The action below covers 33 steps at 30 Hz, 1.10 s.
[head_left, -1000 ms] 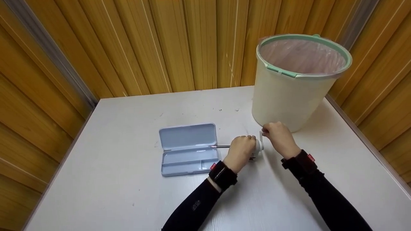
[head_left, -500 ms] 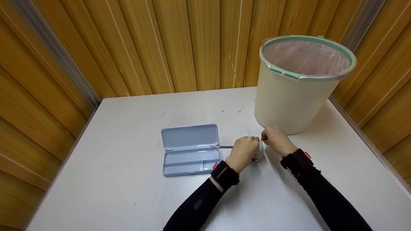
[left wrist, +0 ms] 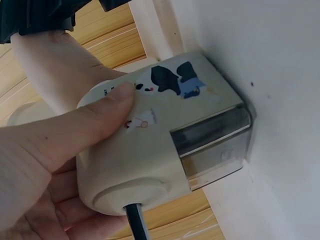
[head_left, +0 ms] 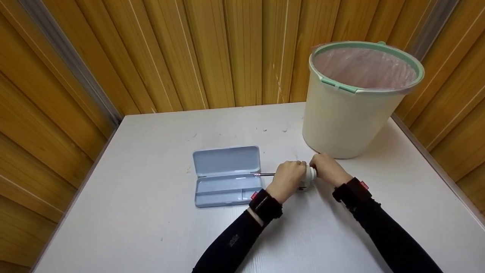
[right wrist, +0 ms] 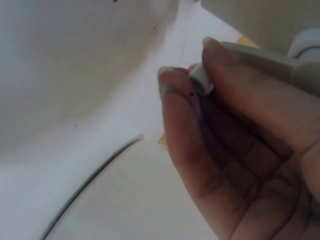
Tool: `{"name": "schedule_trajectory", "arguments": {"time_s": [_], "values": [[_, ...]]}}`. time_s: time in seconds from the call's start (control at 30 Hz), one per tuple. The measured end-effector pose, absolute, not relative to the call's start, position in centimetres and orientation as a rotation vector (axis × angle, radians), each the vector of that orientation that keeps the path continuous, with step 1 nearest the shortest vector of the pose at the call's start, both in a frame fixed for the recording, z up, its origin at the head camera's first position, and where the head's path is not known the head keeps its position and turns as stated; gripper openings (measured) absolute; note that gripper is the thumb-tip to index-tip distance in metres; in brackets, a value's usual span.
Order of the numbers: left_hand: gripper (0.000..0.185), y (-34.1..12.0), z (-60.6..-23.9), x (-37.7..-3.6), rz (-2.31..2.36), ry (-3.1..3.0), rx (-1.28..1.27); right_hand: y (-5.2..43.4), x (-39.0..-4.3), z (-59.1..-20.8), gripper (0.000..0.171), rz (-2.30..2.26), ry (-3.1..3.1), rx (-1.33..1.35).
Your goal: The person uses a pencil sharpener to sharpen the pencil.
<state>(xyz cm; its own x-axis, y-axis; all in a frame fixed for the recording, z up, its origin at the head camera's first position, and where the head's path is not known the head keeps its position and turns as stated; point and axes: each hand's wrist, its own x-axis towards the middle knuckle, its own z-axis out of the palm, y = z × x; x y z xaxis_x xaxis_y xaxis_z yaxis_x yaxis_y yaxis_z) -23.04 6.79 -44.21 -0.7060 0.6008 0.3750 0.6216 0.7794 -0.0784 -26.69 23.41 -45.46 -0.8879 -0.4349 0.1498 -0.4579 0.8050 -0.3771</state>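
Note:
A small white crank pencil sharpener [head_left: 310, 174] stands on the white table [head_left: 151, 227], mostly hidden between both hands. My left hand [head_left: 289, 175] grips its body; in the left wrist view the thumb [left wrist: 80, 127] lies across the sharpener [left wrist: 165, 145], which has cartoon stickers and a clear drawer. A dark pencil [head_left: 266, 174] sticks out of it to the left, and is seen entering it [left wrist: 136, 225]. My right hand [head_left: 326, 168] pinches the small crank knob [right wrist: 200, 81] between thumb and finger on the sharpener's right side.
An open light-blue pencil case [head_left: 226, 176] lies just left of the pencil tip. A cream bin [head_left: 348, 113] with a green rim and a pink liner stands right behind my right hand. Wooden panel walls close the table's back and sides.
My right hand has come down and in toward the sharpener, turning the crank handle from raised to low. The left hand and the pencil have stayed put.

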Motion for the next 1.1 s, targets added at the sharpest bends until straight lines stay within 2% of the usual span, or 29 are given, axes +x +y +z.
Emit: {"name": "schedule_trajectory", "arguments": {"time_s": [0.2, 0.43, 0.8, 0.97, 1.1], "values": [[0.018, 6.8, -44.5, -22.9, -0.082, -2.59, -0.874, 23.4, -26.0, -45.9, 0.017, 0.48, -2.85, 0.773], [0.024, 7.3, -44.4, -22.7, -0.074, -2.593, -0.826, 23.9, -25.6, -45.6, 0.017, 0.444, -2.922, 0.753], [0.027, 7.1, -44.3, -22.6, -0.074, -2.644, -0.81, 25.2, -25.1, -45.2, 0.012, 0.894, -3.143, 0.78], [0.015, 7.1, -44.3, -22.7, -0.076, -2.642, -0.797, 25.4, -23.9, -44.7, 0.007, 1.001, -3.127, 0.825], [0.013, 7.1, -44.3, -22.6, -0.1, -2.645, -0.801, 25.5, -23.3, -44.5, 0.007, 0.999, -3.11, 0.867]]}}
